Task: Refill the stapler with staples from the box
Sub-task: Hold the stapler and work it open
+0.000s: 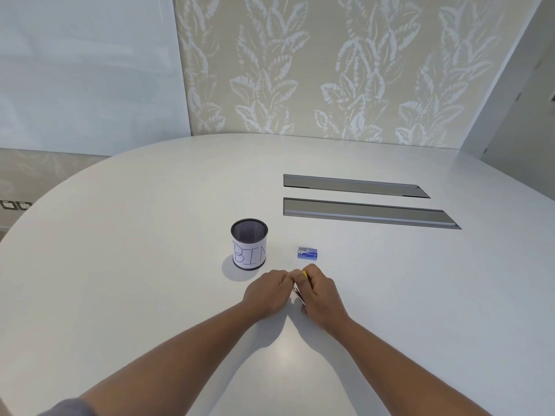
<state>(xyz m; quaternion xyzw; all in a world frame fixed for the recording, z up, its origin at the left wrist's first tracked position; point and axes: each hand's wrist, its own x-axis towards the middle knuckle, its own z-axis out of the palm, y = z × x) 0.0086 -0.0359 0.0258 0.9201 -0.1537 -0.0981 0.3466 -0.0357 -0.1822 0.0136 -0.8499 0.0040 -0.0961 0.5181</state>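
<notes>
A small blue staple box (307, 253) lies closed on the white table (150, 265), just beyond my hands. Both hands meet over a small stapler (304, 275), of which only a yellow tip and a pale metal part lower down show between the fingers. My right hand (318, 292) wraps around the stapler from the right. My left hand (265, 291) touches it from the left, fingers curled at its top. Most of the stapler is hidden, so whether it is open is unclear.
A black mesh cup (249, 244) with a paper label reading "BIN" stands to the left of the staple box. Two long grey cable slots (360, 213) are set in the tabletop further back on the right. A patterned wall panel rises behind the table.
</notes>
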